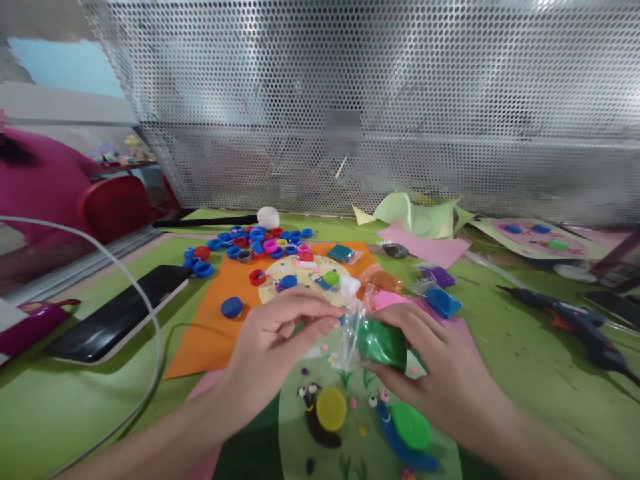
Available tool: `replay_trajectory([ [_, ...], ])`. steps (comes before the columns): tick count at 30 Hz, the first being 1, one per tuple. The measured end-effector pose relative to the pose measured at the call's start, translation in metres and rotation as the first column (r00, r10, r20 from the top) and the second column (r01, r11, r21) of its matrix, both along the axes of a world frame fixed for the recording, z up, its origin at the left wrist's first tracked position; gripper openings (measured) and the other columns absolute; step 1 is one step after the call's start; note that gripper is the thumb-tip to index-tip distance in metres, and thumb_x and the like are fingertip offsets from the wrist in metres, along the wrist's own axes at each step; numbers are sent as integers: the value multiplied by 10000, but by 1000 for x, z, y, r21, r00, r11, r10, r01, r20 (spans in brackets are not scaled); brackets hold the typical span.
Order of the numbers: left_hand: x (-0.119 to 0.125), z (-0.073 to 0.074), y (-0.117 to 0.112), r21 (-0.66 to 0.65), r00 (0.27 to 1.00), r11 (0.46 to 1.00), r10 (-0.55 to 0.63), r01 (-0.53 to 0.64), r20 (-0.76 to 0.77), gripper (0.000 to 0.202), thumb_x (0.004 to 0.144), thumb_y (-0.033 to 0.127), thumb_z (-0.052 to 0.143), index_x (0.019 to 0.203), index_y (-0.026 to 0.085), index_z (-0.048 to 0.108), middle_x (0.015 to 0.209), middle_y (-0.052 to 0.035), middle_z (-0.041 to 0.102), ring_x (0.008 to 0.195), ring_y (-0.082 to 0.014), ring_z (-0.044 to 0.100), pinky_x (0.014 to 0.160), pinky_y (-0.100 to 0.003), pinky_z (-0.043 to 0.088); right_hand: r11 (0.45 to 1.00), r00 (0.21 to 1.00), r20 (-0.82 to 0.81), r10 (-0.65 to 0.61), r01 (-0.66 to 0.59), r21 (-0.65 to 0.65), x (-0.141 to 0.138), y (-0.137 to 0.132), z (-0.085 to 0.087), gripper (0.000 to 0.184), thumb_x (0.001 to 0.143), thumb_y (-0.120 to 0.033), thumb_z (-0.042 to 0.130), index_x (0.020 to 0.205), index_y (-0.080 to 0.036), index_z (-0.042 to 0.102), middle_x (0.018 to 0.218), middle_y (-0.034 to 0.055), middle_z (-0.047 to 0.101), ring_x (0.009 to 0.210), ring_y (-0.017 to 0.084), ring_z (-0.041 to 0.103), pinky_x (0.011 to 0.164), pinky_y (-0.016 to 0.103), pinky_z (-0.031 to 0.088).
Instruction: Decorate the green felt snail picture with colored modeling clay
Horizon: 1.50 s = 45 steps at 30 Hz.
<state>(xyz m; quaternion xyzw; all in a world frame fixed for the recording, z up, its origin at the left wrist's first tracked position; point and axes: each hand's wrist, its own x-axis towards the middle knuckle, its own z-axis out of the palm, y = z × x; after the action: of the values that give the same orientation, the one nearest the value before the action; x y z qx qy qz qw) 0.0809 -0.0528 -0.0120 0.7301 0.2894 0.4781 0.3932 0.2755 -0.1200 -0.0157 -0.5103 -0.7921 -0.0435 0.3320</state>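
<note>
Packet (383,343), left hand (273,347) pinching, right hand (440,363) clasping

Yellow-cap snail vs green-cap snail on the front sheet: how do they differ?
Yellow-cap snail has a dark body; green-cap snail has a blue one. Yellow-cap snail sits left, green-cap snail right, nearer the right hand. Both lie flat on the pale green sheet, eyes at upper left.

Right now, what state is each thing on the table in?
clay, in clear wrapper, gripped by right hand
wrapper, top pinched by left hand
phone, flat, screen dark
glue gun, lying on its side, unheld
caps, loose, scattered on orange paper
</note>
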Motion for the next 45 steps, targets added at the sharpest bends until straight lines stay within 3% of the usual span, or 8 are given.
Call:
replay_trajectory([
  [6,0,0,-3,-96,999,995,-26,30,40,207,715,98,669,807,278,711,798,31,651,675,-86,585,564,-140,475,1000,1000,19,-14,15,-3,1,1,2,292,782,-297,619,1024,-161,529,912,54,639,799,164,627,629,264,519],
  [9,-1,1,-2,-81,1000,997,-8,9,20,155,707,111,680,767,254,679,762,32,631,668,-93,562,563,-150,465,1000,999,30,-20,20,9,1,1,3,279,791,-309,605,1021,-165,538,918,56,644,798,165,632,634,269,524],
  [15,-2,1,-4,27,999,999,34,-33,-40,121,690,137,708,672,217,619,669,26,599,690,-133,565,595,-208,481,997,998,60,-10,5,83,1,0,3,232,812,-298,565,991,-153,539,905,75,651,793,176,637,616,281,533],
  [21,-2,4,-7,215,993,976,-6,31,-116,125,747,121,682,790,238,692,751,12,632,694,-125,599,633,-219,500,989,993,117,36,-52,138,2,1,2,218,837,-265,524,1012,-135,521,890,87,653,815,183,630,632,291,537],
  [25,-3,4,-6,369,978,929,78,-2,-192,106,782,120,642,773,217,684,741,8,631,664,-121,598,627,-223,509,987,987,153,48,-71,147,2,1,1,233,837,-270,516,1038,-152,518,915,88,658,838,193,629,655,310,542],
  [30,-6,3,-3,533,932,840,109,99,-345,146,856,82,529,852,186,631,800,-12,614,760,-137,573,737,-263,482,988,984,176,23,-50,149,3,1,1,226,833,-266,531,1031,-158,540,919,78,663,823,189,634,653,299,530],
  [38,-4,3,-1,535,912,829,80,164,-402,132,869,75,511,876,169,605,820,-13,590,786,-137,542,855,-311,422,989,981,194,30,-57,136,3,1,-1,234,837,-264,535,1042,-149,531,939,82,654,832,198,626,657,316,514],
  [45,-4,2,-2,544,919,821,66,171,-389,121,851,58,523,827,146,602,791,-21,583,758,-132,540,820,-294,436,990,978,202,46,-73,124,3,1,-2,225,845,-244,514,1046,-143,531,943,85,656,843,201,623,663,312,507],
])
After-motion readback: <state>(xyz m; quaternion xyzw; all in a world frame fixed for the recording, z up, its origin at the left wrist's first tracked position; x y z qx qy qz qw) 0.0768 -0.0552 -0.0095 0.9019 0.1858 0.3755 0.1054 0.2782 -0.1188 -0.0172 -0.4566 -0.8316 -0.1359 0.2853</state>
